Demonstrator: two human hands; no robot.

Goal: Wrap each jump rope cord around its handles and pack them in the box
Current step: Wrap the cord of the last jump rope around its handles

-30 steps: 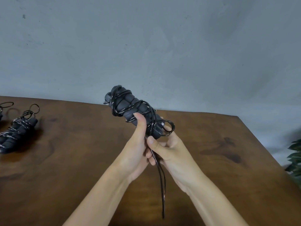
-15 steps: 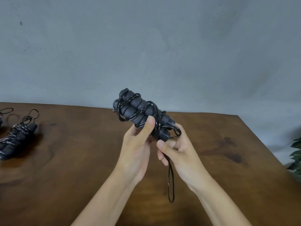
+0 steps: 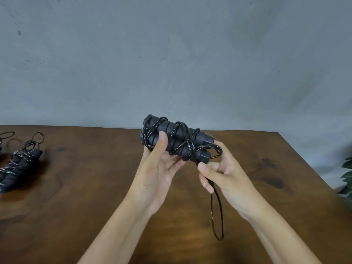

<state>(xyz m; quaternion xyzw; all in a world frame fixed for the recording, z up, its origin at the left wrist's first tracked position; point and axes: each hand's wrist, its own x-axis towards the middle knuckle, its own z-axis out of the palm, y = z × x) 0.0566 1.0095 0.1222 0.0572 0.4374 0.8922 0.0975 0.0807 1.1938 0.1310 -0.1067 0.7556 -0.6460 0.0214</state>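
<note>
A pair of black foam jump rope handles [image 3: 177,138] lies side by side in the air above the table, with black cord crisscrossed around them. My left hand [image 3: 158,168] grips the bundle at its left end, thumb on top. My right hand [image 3: 222,174] pinches the cord just below the handles' right caps. A loose cord loop [image 3: 217,216] hangs down from that pinch. A wrapped jump rope [image 3: 21,164] rests on the table at the far left. No box is in view.
The brown wooden table [image 3: 95,187] fills the lower half, its far edge against a grey wall. Part of another cord [image 3: 6,135] shows at the left border. Green plant leaves [image 3: 347,174] stick in at the right edge.
The bundle has turned from steeply tilted to nearly level and shifted right. The hanging cord loop has become shorter. My left thumb slid toward the bundle's left end.
</note>
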